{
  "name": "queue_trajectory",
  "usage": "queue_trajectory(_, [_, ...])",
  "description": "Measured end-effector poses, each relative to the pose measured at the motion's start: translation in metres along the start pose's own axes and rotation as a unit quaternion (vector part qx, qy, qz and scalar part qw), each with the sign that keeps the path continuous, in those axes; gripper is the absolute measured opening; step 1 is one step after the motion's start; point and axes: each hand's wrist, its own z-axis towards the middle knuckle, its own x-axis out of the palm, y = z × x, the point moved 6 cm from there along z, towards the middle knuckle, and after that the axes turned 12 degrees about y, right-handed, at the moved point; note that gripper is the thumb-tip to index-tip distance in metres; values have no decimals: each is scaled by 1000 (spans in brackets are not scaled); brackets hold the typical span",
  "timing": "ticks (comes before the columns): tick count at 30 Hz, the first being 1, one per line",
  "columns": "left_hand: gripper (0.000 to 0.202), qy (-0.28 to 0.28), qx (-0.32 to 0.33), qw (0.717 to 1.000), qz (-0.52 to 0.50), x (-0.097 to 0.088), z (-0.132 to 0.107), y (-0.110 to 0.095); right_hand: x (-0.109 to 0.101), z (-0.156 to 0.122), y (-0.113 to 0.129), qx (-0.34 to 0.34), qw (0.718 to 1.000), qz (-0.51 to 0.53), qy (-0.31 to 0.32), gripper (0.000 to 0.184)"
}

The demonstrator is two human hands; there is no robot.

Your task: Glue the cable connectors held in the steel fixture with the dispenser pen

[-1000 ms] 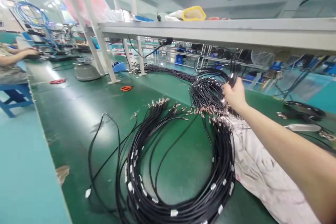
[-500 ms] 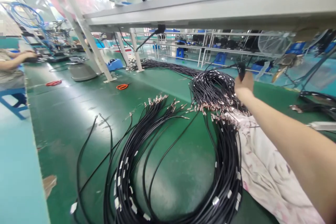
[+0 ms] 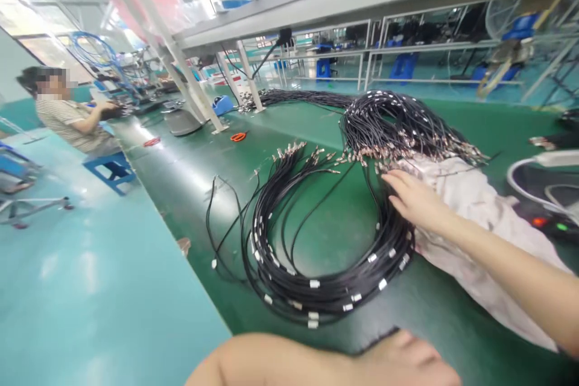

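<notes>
A big loop of black cables (image 3: 316, 289) with white tags and metal tips lies on the green tabletop. Over the loop's right end, my right hand (image 3: 414, 199) has its fingers stretched out, close to or touching the cables there. At the bottom edge is my left hand (image 3: 407, 359), fingers curled in and blurred. A thin dark piece shows along its upper side; what it grips is hidden. Beyond the loop sits a second pile of black cables (image 3: 384, 114), its coppery tips towards me. A whitish cloth (image 3: 479, 211) lies under my right forearm.
A grey shelf (image 3: 316, 15) on posts spans the table. Orange scissors (image 3: 238, 137), a blue tape dispenser (image 3: 221, 105) and a grey container (image 3: 181, 122) stand left. A white power strip (image 3: 556, 158) is right. Another person (image 3: 72, 114) sits at the table's far left.
My right hand has come down from beside the far pile to the loop's right end, and the dark thing in it is gone. My left hand has entered at the bottom. The view has turned left.
</notes>
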Motion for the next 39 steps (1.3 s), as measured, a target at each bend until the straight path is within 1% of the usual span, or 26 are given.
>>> queue_trajectory(1, [31, -18, -19, 997, -74, -6, -1, 3, 2, -23, 19, -23, 999, -22, 24, 43])
queue_trajectory(2, [32, -33, -34, 989, -137, -13, -2, 6, 1, -47, 33, -33, 998, -36, 39, 43])
queue_trajectory(3, [33, -44, -41, 982, -179, -20, -3, 9, -1, -72, 42, -39, 997, -42, 50, 42])
queue_trajectory(5, [32, -45, -71, 972, -219, -34, -6, 21, -8, -121, 50, -36, 997, -33, 64, 41])
queue_trajectory(6, [32, -42, -109, 966, -232, -41, -9, 32, -12, -145, 50, -29, 997, -23, 69, 41])
queue_trajectory(7, [31, -35, -165, 954, -246, -46, -14, 46, -16, -168, 48, -20, 997, -11, 73, 40])
queue_trajectory(8, [30, -23, -244, 935, -258, -50, -22, 63, -20, -190, 45, -9, 997, 2, 77, 40])
queue_trajectory(9, [29, 2, -332, 905, -266, -51, -33, 81, -24, -210, 41, 3, 997, 16, 79, 40])
queue_trajectory(10, [32, 13, -382, 886, -262, -53, -42, 96, -27, -229, 38, 15, 996, 32, 81, 39])
queue_trajectory(11, [34, 26, -410, 874, -260, -55, -49, 109, -28, -247, 37, 27, 995, 50, 84, 39])
queue_trajectory(12, [36, 48, -426, 864, -264, -53, -54, 120, -29, -263, 36, 36, 993, 68, 89, 38])
queue_trajectory(13, [38, 80, -428, 857, -274, -50, -56, 129, -29, -277, 37, 44, 991, 85, 95, 37])
queue_trajectory(15, [35, 151, -405, 850, -300, -40, -55, 139, -25, -300, 43, 54, 986, 115, 110, 35])
queue_trajectory(17, [31, 203, -376, 848, -312, -33, -50, 144, -22, -317, 52, 59, 981, 134, 124, 34])
queue_trajectory(19, [28, 226, -360, 851, -308, -34, -45, 145, -20, -328, 62, 63, 978, 148, 133, 35])
queue_trajectory(22, [28, 217, -367, 859, -284, -50, -47, 146, -20, -336, 74, 70, 973, 169, 141, 35])
queue_trajectory(24, [28, 189, -393, 861, -261, -66, -53, 149, -21, -337, 77, 74, 971, 181, 141, 35])
queue_trajectory(26, [27, 149, -429, 859, -235, -84, -61, 151, -21, -334, 81, 72, 970, 190, 136, 34])
queue_trajectory(28, [23, 105, -466, 851, -216, -98, -66, 152, -20, -328, 85, 65, 969, 197, 135, 33])
queue_trajectory(30, [17, 62, -493, 841, -215, -108, -70, 151, -19, -321, 90, 56, 968, 204, 136, 32])
queue_trajectory(33, [10, 1, -501, 827, -254, -117, -74, 154, -16, -308, 99, 44, 966, 214, 141, 32])
queue_trajectory(36, [14, -52, -468, 813, -342, -121, -82, 159, -15, -293, 107, 36, 958, 246, 142, 30])
queue_trajectory(37, [18, -67, -448, 808, -377, -122, -86, 159, -14, -285, 110, 39, 950, 274, 143, 28])
queue_trajectory(38, [21, -81, -425, 803, -411, -123, -91, 156, -13, -276, 114, 48, 936, 317, 145, 26])
queue_trajectory(39, [24, -92, -401, 797, -442, -123, -95, 152, -11, -264, 117, 62, 912, 378, 145, 24])
